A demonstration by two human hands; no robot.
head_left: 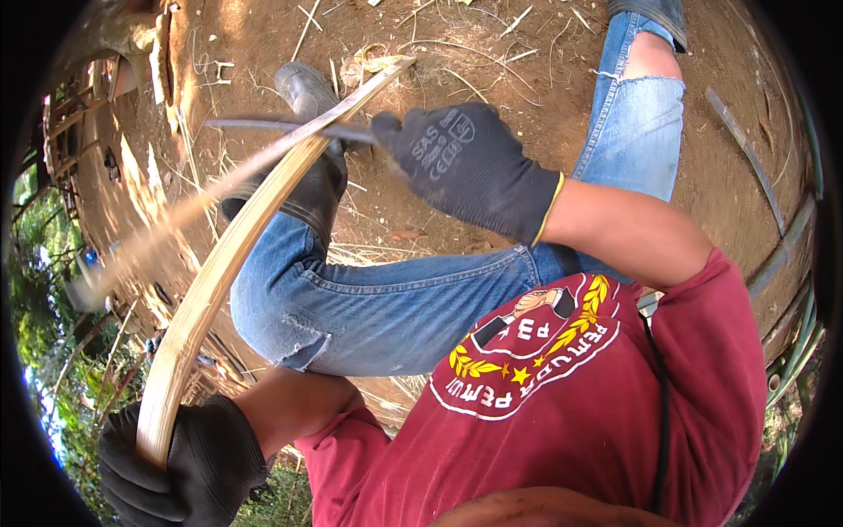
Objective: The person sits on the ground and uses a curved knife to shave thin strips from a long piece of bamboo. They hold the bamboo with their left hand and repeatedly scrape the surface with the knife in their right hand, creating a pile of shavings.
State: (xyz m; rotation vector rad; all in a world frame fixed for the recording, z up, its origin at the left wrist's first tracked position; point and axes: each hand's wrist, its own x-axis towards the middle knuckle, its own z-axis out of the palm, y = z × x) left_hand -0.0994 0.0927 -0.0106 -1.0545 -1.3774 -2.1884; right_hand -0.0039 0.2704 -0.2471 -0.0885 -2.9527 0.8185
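Observation:
At the lower left my left hand [198, 461], in a dark glove, is closed around the near end of a long pale bamboo strip [224, 272]. The strip slants up and away, over the left shin. My right hand [470, 162], gloved too, grips a knife whose thin dark blade [255, 125] points left and crosses the bamboo near its far end. From that crossing a thinner sliver [206, 204] splits off toward the left, its loose end smeared by motion. The knife's handle is mostly hidden in my right hand.
My legs in torn jeans [395, 303] are bent around the work, with a dark boot [303, 92] just beyond the blade. Thin shavings [474, 83] litter the brown dirt ground. A flat grey strip [746, 158] lies at the right, near several green poles [801, 338].

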